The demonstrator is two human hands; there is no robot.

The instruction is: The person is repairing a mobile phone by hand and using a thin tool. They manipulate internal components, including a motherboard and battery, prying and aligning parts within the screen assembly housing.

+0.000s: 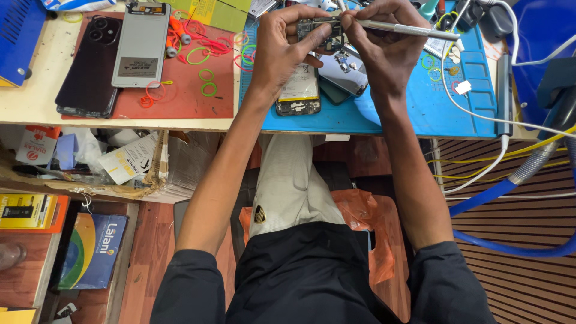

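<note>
left hand (282, 45) pinching circuit board (321, 30), right hand (384, 36) gripping tool (414, 29)

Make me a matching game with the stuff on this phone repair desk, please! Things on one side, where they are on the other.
Things:
1. small circuit board
2. silver tool
3. black phone
4. opened phone with a pale battery

Places:
A. lying on the red mat, far left
B. pinched in the left hand
C. flat on the blue mat, below the left hand
D. held in the right hand

Pairs: 1-B, 2-D, 3-A, 4-C
</note>
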